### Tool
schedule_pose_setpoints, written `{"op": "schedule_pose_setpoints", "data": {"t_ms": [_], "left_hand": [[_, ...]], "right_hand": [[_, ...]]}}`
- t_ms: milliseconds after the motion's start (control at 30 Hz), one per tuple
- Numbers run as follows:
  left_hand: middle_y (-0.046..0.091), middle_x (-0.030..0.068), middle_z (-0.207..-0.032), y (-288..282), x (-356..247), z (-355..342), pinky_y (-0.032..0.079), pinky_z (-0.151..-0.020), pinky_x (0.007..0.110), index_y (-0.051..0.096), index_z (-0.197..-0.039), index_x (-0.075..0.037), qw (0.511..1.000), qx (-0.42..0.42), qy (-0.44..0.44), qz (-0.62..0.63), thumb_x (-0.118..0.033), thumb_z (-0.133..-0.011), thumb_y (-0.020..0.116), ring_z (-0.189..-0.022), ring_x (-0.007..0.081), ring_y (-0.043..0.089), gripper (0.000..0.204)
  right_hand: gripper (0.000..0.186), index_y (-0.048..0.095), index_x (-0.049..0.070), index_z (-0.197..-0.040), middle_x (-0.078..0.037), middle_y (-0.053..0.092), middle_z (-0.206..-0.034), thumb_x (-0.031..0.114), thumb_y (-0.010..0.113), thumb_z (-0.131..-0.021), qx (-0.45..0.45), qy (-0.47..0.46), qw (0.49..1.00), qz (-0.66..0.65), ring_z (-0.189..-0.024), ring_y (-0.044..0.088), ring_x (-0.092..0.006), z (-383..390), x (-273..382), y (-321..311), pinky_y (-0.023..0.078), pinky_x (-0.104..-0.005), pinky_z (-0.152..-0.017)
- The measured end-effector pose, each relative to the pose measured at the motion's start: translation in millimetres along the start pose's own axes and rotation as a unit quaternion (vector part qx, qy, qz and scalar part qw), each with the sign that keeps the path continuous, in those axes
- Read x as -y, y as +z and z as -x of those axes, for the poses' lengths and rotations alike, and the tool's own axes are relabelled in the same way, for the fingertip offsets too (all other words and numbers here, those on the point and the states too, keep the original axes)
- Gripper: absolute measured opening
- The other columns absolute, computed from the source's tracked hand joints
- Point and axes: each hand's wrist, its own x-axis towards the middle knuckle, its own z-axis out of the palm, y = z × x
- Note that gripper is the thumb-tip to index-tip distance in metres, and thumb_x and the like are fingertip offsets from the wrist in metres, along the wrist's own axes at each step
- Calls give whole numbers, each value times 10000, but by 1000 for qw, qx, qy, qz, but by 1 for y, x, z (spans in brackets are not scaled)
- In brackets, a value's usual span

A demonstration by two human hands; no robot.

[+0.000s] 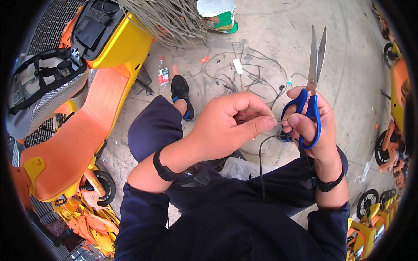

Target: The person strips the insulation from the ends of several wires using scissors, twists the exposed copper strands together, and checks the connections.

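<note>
My left hand (230,124) is closed, thumb and forefinger pinching one end of a thin dark wire (282,121). The wire's other end runs to the fingertips of my right hand (324,115), which pinch it too. That hand also holds a pair of scissors (312,85) by blue handles, with fingers through the loops. The steel blades point away from me and stand slightly apart, with nothing between them. A black cable (261,161) loops from near my right hand down to my lap; where it joins the wire is hidden.
Cut wires (257,76) and a white plastic piece (237,66) lie on the concrete floor. Farther off are a bundle of grey cables (174,21) and a plastic bottle (163,71). A yellow and orange scooter body (87,117) stands at left; more scooters (392,126) line the right.
</note>
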Motion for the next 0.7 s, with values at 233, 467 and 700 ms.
{"op": "schedule_pose_setpoints", "data": {"t_ms": [233, 467, 700], "left_hand": [[596, -20, -738, 0, 0, 1, 412, -583, 177, 613, -890, 9, 1000, -12, 18, -2, -95, -879, 663, -665, 8, 511, 116], [595, -34, -793, 1, -8, 2, 393, -630, 175, 632, -920, -11, 998, -35, -27, 49, -104, -875, 674, -695, 8, 480, 111], [609, -24, -801, 2, -5, 1, 401, -634, 181, 633, -927, -9, 999, -36, -25, 11, -99, -868, 680, -702, 10, 495, 117]], "right_hand": [[415, 536, -4, -1160, -42, 634, -770, -20, 684, -772, -9, -23, 1000, 10, -662, 578, -72, -1, -2, 1, 438, -189, -577], [442, 530, -1, -1170, -60, 639, -781, 66, 722, -778, -47, -60, 997, -4, -629, 555, -80, -3, -3, -6, 421, -186, -544], [503, 501, 13, -1207, -106, 670, -923, 7, 741, -765, 10, -46, 999, 8, -789, 631, -115, 1, -8, 8, 514, -230, -698]]}}
